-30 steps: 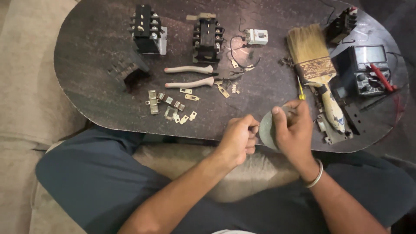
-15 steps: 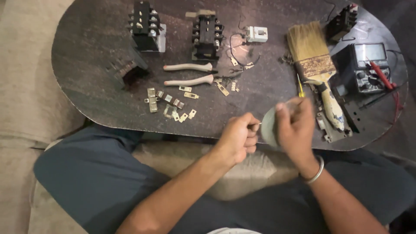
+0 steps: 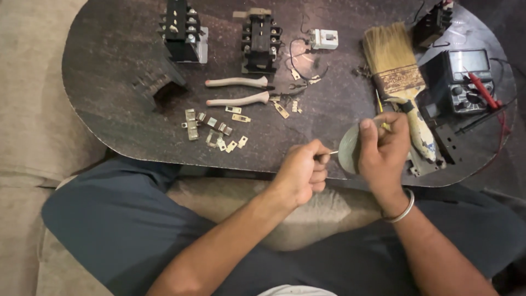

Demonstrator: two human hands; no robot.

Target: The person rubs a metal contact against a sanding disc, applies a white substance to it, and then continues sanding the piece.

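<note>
Holding the grey pad [image 3: 349, 149] in my right hand [image 3: 383, 151], grip closed around it, I rub a small metal piece [image 3: 332, 153] on it; my left hand [image 3: 302, 171] has its grip shut tight on that piece, just over the near edge of the counter [image 3: 109, 82]. I think short, flat strokes are best, so the piece does not slip. More contacts [image 3: 213, 129] wait near the pliers [image 3: 238, 90], the brush [image 3: 397, 82] beside my right hand.
</note>
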